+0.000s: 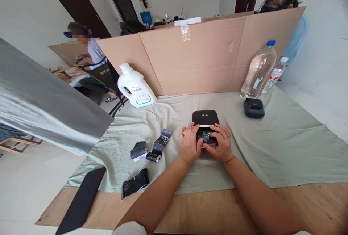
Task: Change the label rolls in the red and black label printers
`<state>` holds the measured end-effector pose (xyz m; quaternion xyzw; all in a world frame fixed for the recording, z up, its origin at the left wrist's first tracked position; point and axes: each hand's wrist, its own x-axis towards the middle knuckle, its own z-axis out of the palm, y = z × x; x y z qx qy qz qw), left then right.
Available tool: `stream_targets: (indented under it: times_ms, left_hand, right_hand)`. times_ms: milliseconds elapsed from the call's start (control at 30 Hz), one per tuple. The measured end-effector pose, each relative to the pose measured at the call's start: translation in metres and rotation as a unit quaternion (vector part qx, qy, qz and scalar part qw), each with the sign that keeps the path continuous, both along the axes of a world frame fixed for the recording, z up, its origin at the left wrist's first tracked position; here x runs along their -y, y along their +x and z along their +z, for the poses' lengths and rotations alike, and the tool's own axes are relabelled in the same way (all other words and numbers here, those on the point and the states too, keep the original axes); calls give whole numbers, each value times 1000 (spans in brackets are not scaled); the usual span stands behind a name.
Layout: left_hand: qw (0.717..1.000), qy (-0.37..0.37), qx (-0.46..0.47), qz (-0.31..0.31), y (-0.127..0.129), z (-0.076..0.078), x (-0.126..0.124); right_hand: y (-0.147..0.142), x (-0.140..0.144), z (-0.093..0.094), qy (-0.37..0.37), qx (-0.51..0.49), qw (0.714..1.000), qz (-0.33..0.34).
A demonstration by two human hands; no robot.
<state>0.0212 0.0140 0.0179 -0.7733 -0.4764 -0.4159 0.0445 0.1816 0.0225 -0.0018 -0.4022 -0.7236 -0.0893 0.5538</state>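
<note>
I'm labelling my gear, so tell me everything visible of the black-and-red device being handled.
The device is boxy and plastic-looking, its black top bearing small pale lettering, its edge red. A white strip crosses its middle; nearer, glossy, crumpled-looking dark material shows. It sits on the pale green cloth, left grip and right grip touching its sides and hiding part of its near end.
</note>
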Motion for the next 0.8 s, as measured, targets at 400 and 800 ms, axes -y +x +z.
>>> stream_targets:
  times_ms: [400, 800]
  left_hand:
    - [999, 13, 23, 38, 1, -12, -3]
    - [997, 5, 81, 18, 3, -16, -1]
  right_hand:
    - [-1, -2, -1, -5, 21, 998, -66]
    - [0, -3, -4, -7, -17, 1000, -23]
